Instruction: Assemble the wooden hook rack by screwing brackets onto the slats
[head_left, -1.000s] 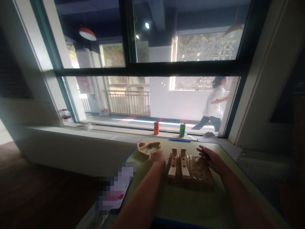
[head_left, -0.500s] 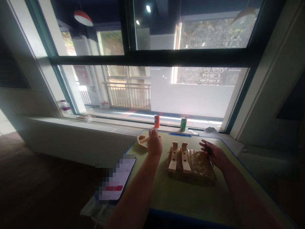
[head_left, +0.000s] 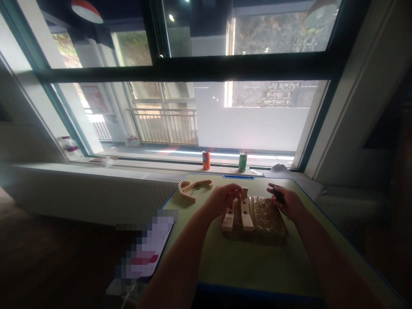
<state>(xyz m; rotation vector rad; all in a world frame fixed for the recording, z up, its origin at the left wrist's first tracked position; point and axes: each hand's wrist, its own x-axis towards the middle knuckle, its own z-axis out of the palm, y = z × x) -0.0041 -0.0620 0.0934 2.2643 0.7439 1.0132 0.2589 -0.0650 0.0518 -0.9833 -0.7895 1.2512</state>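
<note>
My left hand (head_left: pixel 223 198) reaches over the far end of two pale wooden strips (head_left: pixel 238 213) with holes in them, its fingers curled onto the left strip's top. The strips lie on a plastic-wrapped bundle of wooden parts (head_left: pixel 265 216) on the green mat (head_left: pixel 244 262). My right hand (head_left: pixel 286 201) rests at the bundle's right far corner, fingers closed around a small dark object that I cannot make out. A curved wooden frame piece (head_left: pixel 193 188) lies at the mat's far left, apart from both hands.
An orange can (head_left: pixel 206 160) and a green can (head_left: pixel 242 162) stand on the window sill behind the mat. A phone (head_left: pixel 146 251) lies off the mat's left edge. A grey cloth (head_left: pixel 281 171) sits at the far right corner. Large window ahead.
My left hand has come back from the curved frame piece at the far left to the top of the wooden strips. The right hand has stayed put. The view has shifted slightly.
</note>
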